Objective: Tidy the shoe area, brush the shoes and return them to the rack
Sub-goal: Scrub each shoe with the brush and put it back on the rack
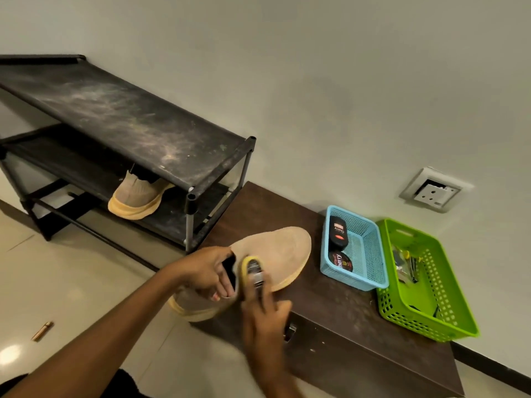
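A tan suede shoe [275,251] with a yellow sole lies on a dark wooden box [344,311]. My left hand [207,271] grips the shoe at its opening, fingers inside the collar. My right hand [264,314], blurred by motion, holds a yellow-edged shoe brush [253,268] against the shoe's upper near the opening. The matching tan shoe [135,196] sits on the middle shelf of the black shoe rack [129,122], whose top shelf is dusty.
A blue basket [365,271] with polish tins stands on the box beside a green basket [428,297] of small items. A wall socket [434,189] is above them. A small brown stick [42,331] lies on the tiled floor at left.
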`<action>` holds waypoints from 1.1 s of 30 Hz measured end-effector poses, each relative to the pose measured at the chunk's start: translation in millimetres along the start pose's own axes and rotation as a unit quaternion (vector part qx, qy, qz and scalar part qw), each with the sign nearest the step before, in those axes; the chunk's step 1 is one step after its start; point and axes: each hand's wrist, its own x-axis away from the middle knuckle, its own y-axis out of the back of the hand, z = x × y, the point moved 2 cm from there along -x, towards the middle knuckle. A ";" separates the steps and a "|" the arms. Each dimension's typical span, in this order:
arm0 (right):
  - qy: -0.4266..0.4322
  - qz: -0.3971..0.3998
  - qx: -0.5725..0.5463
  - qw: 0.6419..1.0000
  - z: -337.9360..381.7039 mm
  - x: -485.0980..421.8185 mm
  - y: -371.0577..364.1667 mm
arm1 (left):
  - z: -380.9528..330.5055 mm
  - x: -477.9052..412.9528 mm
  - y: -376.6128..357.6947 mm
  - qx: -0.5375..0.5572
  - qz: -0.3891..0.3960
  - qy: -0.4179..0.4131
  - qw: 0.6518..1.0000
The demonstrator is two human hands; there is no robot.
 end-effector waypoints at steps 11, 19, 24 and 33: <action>-0.057 0.001 -0.013 0.998 -3.3 -17.2 16.2 | -7.7 6.1 0.8 -0.064 -0.034 -0.008 0.997; -0.140 0.022 0.009 0.990 -15.0 -20.9 23.7 | -5.8 25.9 -40.5 -0.316 -0.282 -0.033 0.905; -0.147 0.028 0.000 0.989 -15.3 -25.0 22.9 | -4.5 23.6 -50.3 -0.271 -0.315 -0.092 0.905; -0.109 0.018 0.011 0.994 -12.1 -19.7 19.9 | 1.5 15.8 -28.3 -0.350 -0.293 -0.072 0.887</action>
